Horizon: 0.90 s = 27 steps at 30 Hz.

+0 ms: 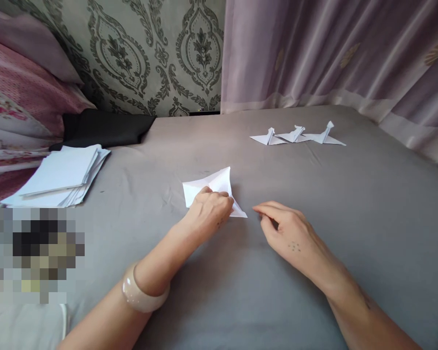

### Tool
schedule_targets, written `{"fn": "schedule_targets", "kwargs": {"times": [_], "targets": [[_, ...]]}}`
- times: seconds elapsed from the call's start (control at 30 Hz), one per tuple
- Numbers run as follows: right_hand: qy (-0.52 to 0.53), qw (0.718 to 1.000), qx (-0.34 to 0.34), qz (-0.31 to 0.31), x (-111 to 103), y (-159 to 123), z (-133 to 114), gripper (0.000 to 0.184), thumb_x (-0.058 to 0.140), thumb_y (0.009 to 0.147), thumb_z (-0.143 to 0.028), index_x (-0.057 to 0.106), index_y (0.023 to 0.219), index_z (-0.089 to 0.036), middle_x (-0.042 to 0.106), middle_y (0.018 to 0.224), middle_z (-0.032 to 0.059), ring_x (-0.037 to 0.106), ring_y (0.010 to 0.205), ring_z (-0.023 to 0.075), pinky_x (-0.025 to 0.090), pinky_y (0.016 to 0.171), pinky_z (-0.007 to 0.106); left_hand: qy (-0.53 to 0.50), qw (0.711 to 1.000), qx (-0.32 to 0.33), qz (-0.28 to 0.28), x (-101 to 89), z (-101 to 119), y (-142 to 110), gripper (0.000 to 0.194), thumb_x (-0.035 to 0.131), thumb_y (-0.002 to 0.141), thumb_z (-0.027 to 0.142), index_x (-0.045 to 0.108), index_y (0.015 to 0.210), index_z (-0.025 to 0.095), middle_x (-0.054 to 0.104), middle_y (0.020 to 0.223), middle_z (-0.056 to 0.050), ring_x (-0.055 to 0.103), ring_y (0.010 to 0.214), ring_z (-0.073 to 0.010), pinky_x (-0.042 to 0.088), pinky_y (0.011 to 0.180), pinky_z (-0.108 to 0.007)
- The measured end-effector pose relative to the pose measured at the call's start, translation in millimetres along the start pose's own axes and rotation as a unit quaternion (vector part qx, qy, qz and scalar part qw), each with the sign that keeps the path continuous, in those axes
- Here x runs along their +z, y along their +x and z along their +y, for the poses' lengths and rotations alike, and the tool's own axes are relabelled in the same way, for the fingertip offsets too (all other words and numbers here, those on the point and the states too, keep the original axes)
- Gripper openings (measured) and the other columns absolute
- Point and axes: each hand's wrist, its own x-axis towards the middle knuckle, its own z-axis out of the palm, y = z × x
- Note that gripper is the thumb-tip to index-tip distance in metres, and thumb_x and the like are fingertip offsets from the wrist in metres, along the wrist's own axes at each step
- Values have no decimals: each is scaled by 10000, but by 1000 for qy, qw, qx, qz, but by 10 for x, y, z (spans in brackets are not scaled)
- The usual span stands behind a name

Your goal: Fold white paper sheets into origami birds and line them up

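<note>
A white sheet of paper (221, 181) with creases lies on the grey cloth, its corners lifted a little. My left hand (212, 209) is closed over its near side, fingers curled onto the paper; the fingertips are partly hidden. To the right of the paper, my right hand (286, 226) hovers just apart from its near right corner. The thumb and fingers of that hand are bent close together, and nothing shows between them.
Three folded paper birds (298, 133) stand in a row at the back right. A stack of white paper (60, 172) lies at the left, in front of a black cloth (105, 129). Curtains (314, 53) hang along the right, and a blurred patch covers the lower left.
</note>
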Motion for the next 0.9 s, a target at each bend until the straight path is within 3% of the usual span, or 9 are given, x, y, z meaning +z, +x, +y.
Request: {"fn": "schedule_targets", "kwargs": {"times": [0.17, 0.33, 0.47, 0.57, 0.7, 0.9], "targets": [[33, 996, -84, 22, 139, 14, -111, 369, 389, 861, -38, 638, 1081, -199, 677, 1035, 20, 625, 948, 148, 476, 842, 263, 19, 1000, 1, 23, 79, -13, -9, 274, 428, 900, 133, 555, 660, 164, 603, 651, -19, 508, 529, -141, 346, 644, -317], [-49, 990, -130, -7, 296, -26, -152, 311, 385, 848, -1, 628, 941, -171, 657, 1022, 63, 601, 982, 197, 476, 893, 332, 19, 1000, 2, 19, 65, 9, 0, 262, 441, 901, 145, 574, 675, 163, 617, 669, -22, 541, 557, -149, 352, 649, -320], [-109, 983, -144, -17, 341, -66, -162, 285, 401, 839, 7, 608, 940, -160, 641, 936, 63, 598, 916, 211, 490, 842, 357, 2, 1000, -16, -13, -16, 27, 0, 269, 441, 928, 197, 605, 719, 158, 645, 724, -35, 589, 624, -163, 380, 696, -324], [-140, 977, -160, -3, 372, -80, -157, 277, 415, 828, 8, 612, 939, -152, 631, 915, 66, 593, 869, 210, 494, 791, 352, -46, 998, -29, -25, -52, -41, -68, 219, 474, 924, 227, 628, 783, 159, 674, 810, -41, 619, 704, -171, 399, 728, -312], [-168, 970, -173, 19, 435, -71, -139, 341, 420, 852, -20, 599, 1121, -129, 619, 896, 71, 578, 818, 196, 486, 738, 336, -158, 986, -55, 11, -47, -204, -238, 162, 518, 896, 257, 658, 884, 177, 690, 871, -45, 626, 797, -179, 411, 708, -274], [-174, 971, -164, 15, 457, -61, -176, 335, 402, 918, -133, 594, 1191, -107, 590, 906, 103, 546, 819, 204, 473, 719, 342, -287, 948, -141, 2, -63, -329, -346, 219, 555, 854, 341, 682, 853, 162, 664, 753, -29, 575, 677, -150, 397, 597, -240]]}}
